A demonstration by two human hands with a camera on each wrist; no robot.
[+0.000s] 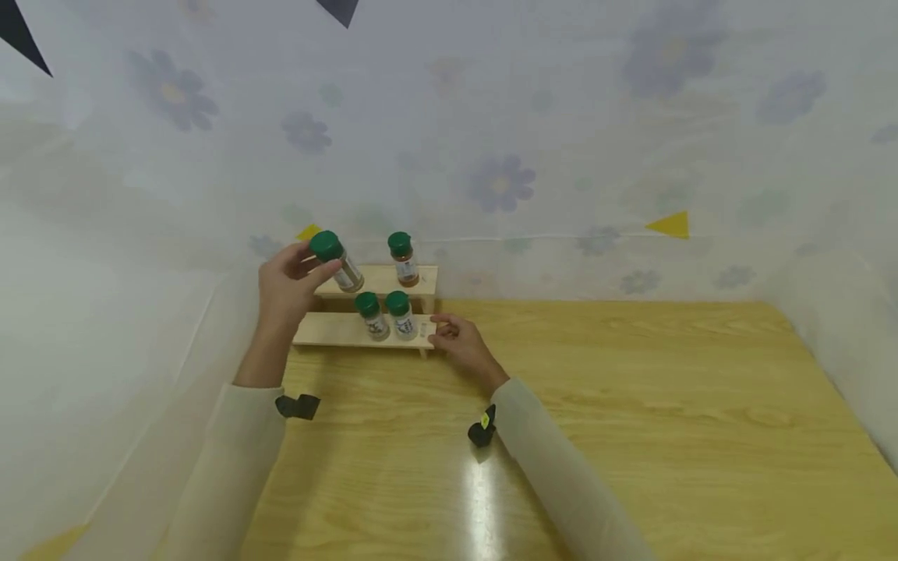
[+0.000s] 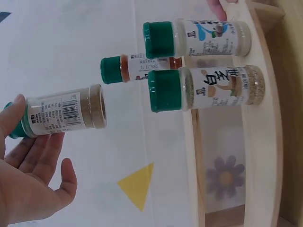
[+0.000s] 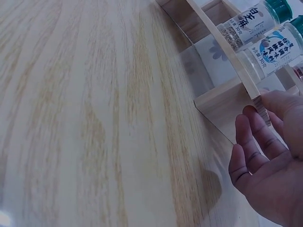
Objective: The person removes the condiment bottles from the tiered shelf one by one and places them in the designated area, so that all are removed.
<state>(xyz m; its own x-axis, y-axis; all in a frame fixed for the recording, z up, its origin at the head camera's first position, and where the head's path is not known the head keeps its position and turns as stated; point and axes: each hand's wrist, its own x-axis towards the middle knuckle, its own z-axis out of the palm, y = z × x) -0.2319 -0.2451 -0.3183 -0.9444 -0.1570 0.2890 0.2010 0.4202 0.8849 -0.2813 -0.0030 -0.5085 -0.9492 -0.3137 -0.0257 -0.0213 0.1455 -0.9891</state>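
My left hand (image 1: 284,284) pinches a green-capped spice jar (image 1: 346,269) by its cap, holding it tilted over the upper tier of a two-tier wooden rack (image 1: 326,329). In the left wrist view, brownish powder and a barcode label show on this jar (image 2: 66,112). At the rack's right end, my right hand (image 1: 463,343) pinches the edge of the lower board between thumb and fingers. Two jars stand on that lower tier: a sesame jar (image 2: 213,88) and a white-powder jar (image 2: 208,39). A jar of reddish spice (image 1: 404,261) stands on the upper tier.
The rack stands on a wood-grain table (image 1: 631,405) against a flowered white sheet (image 1: 561,156) at the back. White sheeting (image 1: 91,273) also rises along the left side. A yellow triangle (image 1: 669,225) is on the back sheet.
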